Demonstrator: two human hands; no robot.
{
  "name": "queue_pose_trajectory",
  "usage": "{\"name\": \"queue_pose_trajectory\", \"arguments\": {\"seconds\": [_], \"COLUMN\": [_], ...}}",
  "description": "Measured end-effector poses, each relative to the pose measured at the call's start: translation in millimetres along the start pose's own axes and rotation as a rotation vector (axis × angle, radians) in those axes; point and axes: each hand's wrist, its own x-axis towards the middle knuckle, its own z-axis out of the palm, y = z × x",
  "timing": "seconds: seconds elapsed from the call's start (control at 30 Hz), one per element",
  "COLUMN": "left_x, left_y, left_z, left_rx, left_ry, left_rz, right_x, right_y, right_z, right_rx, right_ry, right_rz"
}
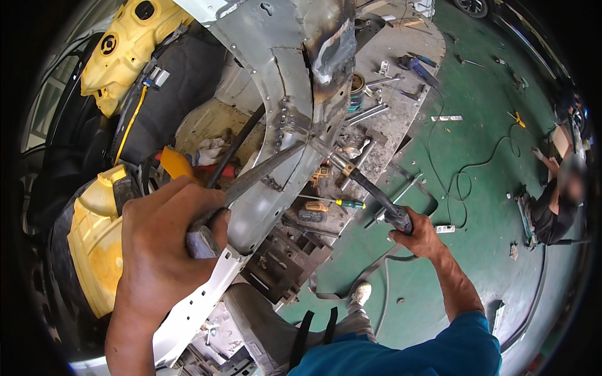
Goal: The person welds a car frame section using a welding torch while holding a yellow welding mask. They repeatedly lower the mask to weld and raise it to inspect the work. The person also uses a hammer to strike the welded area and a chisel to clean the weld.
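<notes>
My left hand is closed around a thick, tapered steel bar. The bar slants up to the right, and its narrow end meets the grey metal car body pillar near a row of dark weld spots. From the right, my right hand grips the dark handle of a hammer. The hammer's head is beside the pillar's right edge, close to the bar's tip; whether they touch I cannot tell. Scorched, bare metal shows on the pillar's upper part.
Beneath the pillar, a screwdriver, a cordless power tool, a can and a blue angle grinder lie among loose tools. A cable loops across the green floor. A person crouches at far right. Yellow panels line the car interior.
</notes>
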Motion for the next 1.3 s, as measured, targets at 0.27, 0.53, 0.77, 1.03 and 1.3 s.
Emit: {"name": "queue_pose_trajectory", "arguments": {"seconds": [0.27, 0.53, 0.77, 1.03, 1.3], "left_x": [3, 7, 2, 1, 5], "left_y": [3, 11, 16, 13, 14], "left_z": [2, -1, 1, -1, -1], "left_rx": [-0.006, 0.016, 0.065, 0.069, 0.062], "left_ry": [0.030, -0.012, -0.040, -0.041, -0.035], "left_rz": [-0.013, -0.057, -0.037, -0.047, -0.040], "right_x": [0, -9, -11, -13, -13], "right_y": [-2, -20, -23, -29, -32], "right_z": [-2, -5, -3, -3, -3], "right_rx": [-0.084, -0.058, -0.079, -0.077, -0.092], "right_ry": [0.013, 0.007, -0.007, 0.003, 0.008], "right_rz": [0.012, 0.036, 0.075, 0.034, 0.014]}}
